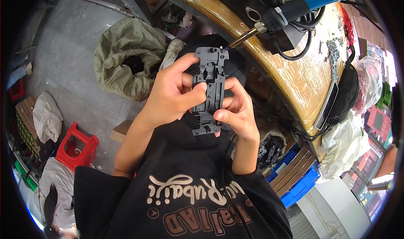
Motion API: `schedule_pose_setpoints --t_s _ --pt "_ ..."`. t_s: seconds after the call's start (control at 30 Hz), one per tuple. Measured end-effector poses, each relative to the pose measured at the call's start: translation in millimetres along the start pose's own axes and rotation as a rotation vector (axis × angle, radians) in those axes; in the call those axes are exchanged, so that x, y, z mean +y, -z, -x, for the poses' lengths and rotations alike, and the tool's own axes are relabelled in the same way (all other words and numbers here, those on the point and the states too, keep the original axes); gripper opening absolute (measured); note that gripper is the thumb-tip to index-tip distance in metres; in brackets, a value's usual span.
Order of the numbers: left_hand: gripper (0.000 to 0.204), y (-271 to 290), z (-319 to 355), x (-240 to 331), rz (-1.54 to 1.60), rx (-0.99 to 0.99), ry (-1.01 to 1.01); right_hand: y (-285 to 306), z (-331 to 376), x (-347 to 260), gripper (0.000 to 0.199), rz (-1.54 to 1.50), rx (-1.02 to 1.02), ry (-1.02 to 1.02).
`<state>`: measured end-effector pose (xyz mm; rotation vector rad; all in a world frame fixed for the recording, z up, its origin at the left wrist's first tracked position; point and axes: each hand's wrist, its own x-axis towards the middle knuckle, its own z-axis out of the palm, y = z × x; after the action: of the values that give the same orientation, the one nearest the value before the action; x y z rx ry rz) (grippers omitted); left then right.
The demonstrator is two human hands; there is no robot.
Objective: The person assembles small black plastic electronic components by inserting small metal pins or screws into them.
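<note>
Dk-grey part, long axis approx. fore-aft, far end nr tool

Head-worn fisheye view from the left camera of a side-by-side pair, facing steeply downward. The hands lie at close range near the centre of the frame, with the wearer's black printed shirt filling the lower centre. The counter bows through the upper right; the grey floor lies farther from the lens, at upper left.
</note>
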<state>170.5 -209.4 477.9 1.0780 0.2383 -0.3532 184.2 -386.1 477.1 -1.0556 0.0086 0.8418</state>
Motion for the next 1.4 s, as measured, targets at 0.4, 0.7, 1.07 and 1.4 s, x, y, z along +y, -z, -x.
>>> schedule_pose_setpoints --t_s 0.4,0.7,1.07,1.4 --pt "0.045 3 10 -31 -0.060 -0.156 0.216 22 27 4 0.033 0.226 0.069 -0.230" --pt "0.027 27 -6 -4 -0.288 0.370 -0.159 145 234 95 0.017 0.456 0.947 -0.035" --pt "0.025 26 -173 185 -1.022 0.631 -1.044 247 404 212 0.043 0.906 1.876 -0.285" --pt "0.041 33 -249 223 -1.345 0.644 -0.674 157 263 42 0.023 0.790 1.858 0.743"
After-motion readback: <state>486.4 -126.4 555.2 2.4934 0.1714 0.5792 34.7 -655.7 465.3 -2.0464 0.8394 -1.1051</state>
